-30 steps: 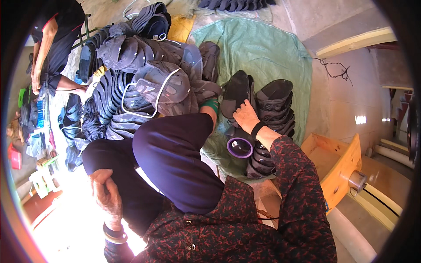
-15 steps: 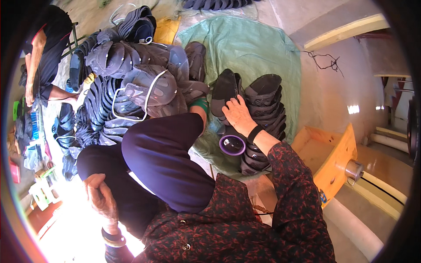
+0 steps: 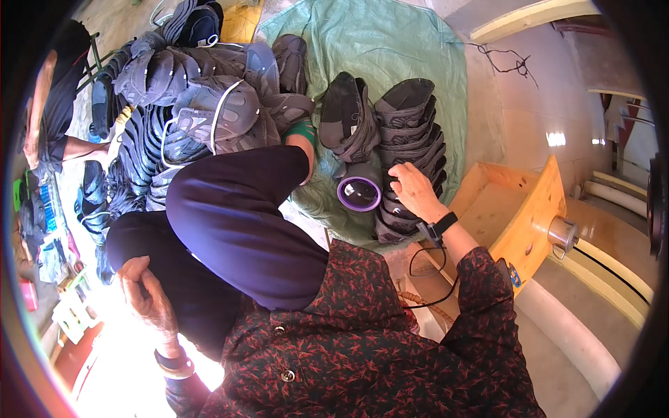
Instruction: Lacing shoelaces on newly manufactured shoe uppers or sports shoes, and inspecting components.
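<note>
My right hand [image 3: 416,191] hovers over the near part of a long stack of nested dark grey shoe uppers [image 3: 406,97], fingers loosely bent and apart, with nothing in them. Left of that stack stands a shorter pile of the same uppers [image 3: 347,115]. Between the hand and my bent leg is a round dark object with a purple rim [image 3: 359,194]. My left hand [image 3: 146,296] rests by my left knee, its fingers loosely curled and apart; I see nothing in it.
A large heap of grey shoe uppers [image 3: 216,111] with white cords lies beyond my legs. Under the stacks spreads a green sheet [image 3: 411,42]. A wooden drawer-like box [image 3: 533,216] stands at right. Another person's arm [image 3: 42,104] shows at far left.
My right hand has let go of the shorter pile of shoe uppers and drawn back to the right, toward me. The whole view has shifted slightly. My left hand keeps its pose.
</note>
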The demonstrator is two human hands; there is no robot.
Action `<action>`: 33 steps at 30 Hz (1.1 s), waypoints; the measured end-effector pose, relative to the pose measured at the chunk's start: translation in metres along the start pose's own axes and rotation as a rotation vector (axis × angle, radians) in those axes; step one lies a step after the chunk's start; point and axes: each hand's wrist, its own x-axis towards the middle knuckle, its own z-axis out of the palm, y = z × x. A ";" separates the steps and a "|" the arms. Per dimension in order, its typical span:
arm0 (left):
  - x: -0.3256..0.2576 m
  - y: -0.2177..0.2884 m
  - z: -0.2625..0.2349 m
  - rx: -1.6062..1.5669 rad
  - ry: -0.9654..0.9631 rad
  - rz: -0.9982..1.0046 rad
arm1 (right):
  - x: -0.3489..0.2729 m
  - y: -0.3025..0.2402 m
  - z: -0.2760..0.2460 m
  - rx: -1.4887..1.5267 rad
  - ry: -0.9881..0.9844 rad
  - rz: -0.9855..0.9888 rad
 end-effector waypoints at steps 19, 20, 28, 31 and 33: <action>0.006 0.003 0.000 0.009 -0.031 0.033 | -0.018 0.008 0.037 0.001 -0.089 0.228; 0.006 0.004 -0.001 0.020 -0.039 0.048 | -0.021 0.009 0.035 0.005 -0.096 0.240; 0.003 0.001 -0.004 0.063 -0.034 0.069 | -0.046 0.023 0.012 -0.390 -0.393 0.315; 0.001 -0.002 -0.006 0.053 -0.037 0.040 | -0.051 0.045 -0.002 -0.453 -0.288 0.347; 0.001 -0.004 -0.006 0.079 -0.021 0.071 | -0.052 0.063 -0.008 -0.418 -0.232 0.402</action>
